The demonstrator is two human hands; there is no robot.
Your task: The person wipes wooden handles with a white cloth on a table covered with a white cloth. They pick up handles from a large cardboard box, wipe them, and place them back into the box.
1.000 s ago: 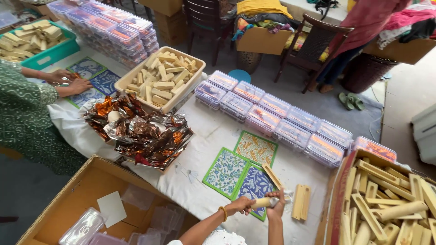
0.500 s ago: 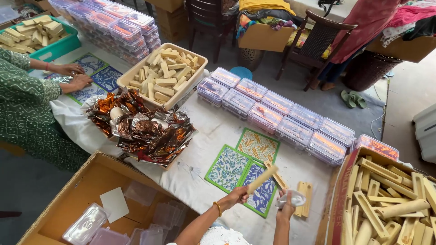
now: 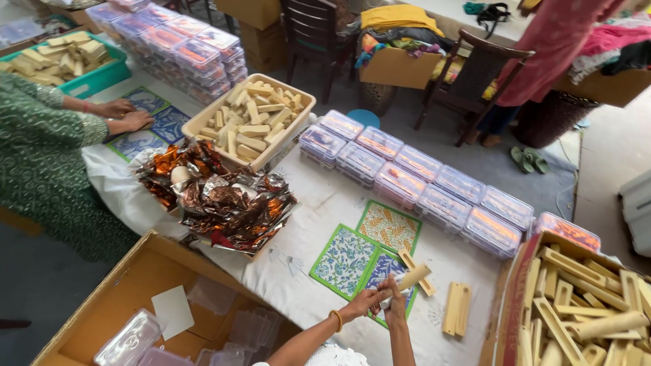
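The hands are brought together again: the right hand (image 3: 395, 308), spread apart at the clear wrapper half a second ago, is now closed up against the left hand (image 3: 365, 303). The wooden roller (image 3: 407, 280), raised steeply a moment back, is lowered to a shallower slant over the blue patterned mat (image 3: 390, 272). The clear wrapper is no longer seen beside the wooden holder (image 3: 456, 309).

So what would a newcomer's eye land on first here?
Probably the heap of shiny copper-brown foil wrappers at table centre, then the row of clear lidded boxes along the far edge. Near the bottom, both hands, left hand and right hand, hold a pale wooden stick over patterned cards.
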